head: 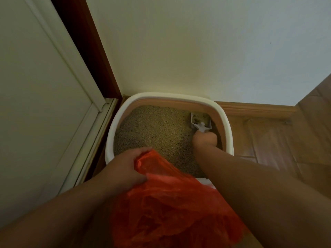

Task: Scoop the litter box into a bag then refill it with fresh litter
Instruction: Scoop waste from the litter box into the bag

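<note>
From the head view, the litter box (226, 122) is sitting on the wooden floor (268, 140) in a corner, its far rim against the wall (179, 51) and a door (35, 86) to its left. The right hand (205, 139) is reaching to the far right corner of the box and gripping the handle of a pale scoop (200, 122), whose tray is lying in the litter (157, 129) with some of it inside. The left hand (125, 167) is pinching the edge of a red plastic bag (170, 203) at the near left rim, fingers curled round the film. To do this step well, the person is probably needing to lift the scoop level, keep the bag's mouth pulled wide and low beside the box, and tip the load in slowly so nothing is spilling onto the floor.
</note>
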Demonstrator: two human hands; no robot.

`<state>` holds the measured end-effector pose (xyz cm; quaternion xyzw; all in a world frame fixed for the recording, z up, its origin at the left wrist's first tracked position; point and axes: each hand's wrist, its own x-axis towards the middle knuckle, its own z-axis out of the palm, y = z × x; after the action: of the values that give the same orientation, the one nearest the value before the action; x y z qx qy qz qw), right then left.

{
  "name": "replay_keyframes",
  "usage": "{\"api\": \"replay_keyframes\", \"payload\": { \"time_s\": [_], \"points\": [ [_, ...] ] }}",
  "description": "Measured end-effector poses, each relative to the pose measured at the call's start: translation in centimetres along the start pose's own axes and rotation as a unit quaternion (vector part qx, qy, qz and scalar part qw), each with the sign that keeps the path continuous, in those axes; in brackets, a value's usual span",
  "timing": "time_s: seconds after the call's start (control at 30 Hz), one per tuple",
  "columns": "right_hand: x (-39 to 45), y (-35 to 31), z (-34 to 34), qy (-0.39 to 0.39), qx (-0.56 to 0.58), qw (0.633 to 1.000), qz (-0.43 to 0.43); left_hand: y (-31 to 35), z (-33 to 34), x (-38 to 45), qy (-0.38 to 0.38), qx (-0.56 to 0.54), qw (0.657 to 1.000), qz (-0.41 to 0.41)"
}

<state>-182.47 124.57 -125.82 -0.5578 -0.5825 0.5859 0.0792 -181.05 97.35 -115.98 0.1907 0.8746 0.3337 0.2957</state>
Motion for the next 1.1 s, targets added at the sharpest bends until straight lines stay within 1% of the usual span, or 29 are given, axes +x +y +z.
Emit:
{"api": "replay_keyframes", "payload": {
  "time_s": [0.07,0.23,0.33,0.43,0.53,0.63,0.7,0.8,0.87,0.97,1.1],
  "points": [
    [-0.6,0.4,0.2,0.009,0.006,0.999,-0.033,-0.4,0.0,-0.2,0.002,-0.007,1.000,-0.004],
    [-0.7,2.5,-0.5,0.004,0.001,0.996,-0.089,-1.3,-0.2,-0.3,0.001,-0.006,1.000,-0.013],
    [-1.2,2.9,-0.9,0.003,-0.022,0.989,-0.143,-1.4,-0.2,-0.2,0.006,0.006,1.000,-0.012],
    [-2.4,3.5,-1.3,-0.019,-0.047,0.983,-0.177,-1.3,-0.2,-0.1,0.008,0.017,1.000,-0.011],
    [-3.5,3.7,-1.6,-0.038,-0.111,0.970,-0.211,-1.5,-0.3,0.0,-0.001,0.020,1.000,-0.013],
    [-4.4,3.5,-1.7,-0.099,-0.131,0.959,-0.232,-1.8,-0.5,0.2,-0.008,0.034,0.999,-0.017],
    [-4.8,3.0,-2.2,-0.129,-0.139,0.951,-0.242,-1.8,-0.7,0.3,-0.018,0.042,0.999,-0.020],
    [-4.8,1.2,-4.0,-0.154,-0.152,0.942,-0.255,-1.6,-1.2,0.3,-0.030,0.049,0.998,-0.022],
    [-4.7,-0.6,-5.8,-0.174,-0.178,0.925,-0.286,-1.3,-1.6,0.1,-0.026,0.057,0.998,-0.020],
    [-4.8,-3.4,-8.5,-0.177,-0.229,0.896,-0.337,-0.8,-1.8,-0.3,-0.025,0.056,0.998,-0.015],
    [-3.6,-5.0,-11.4,-0.199,-0.240,0.887,-0.339,-0.6,-1.9,-1.1,-0.024,0.051,0.998,-0.008]
  ]
}}
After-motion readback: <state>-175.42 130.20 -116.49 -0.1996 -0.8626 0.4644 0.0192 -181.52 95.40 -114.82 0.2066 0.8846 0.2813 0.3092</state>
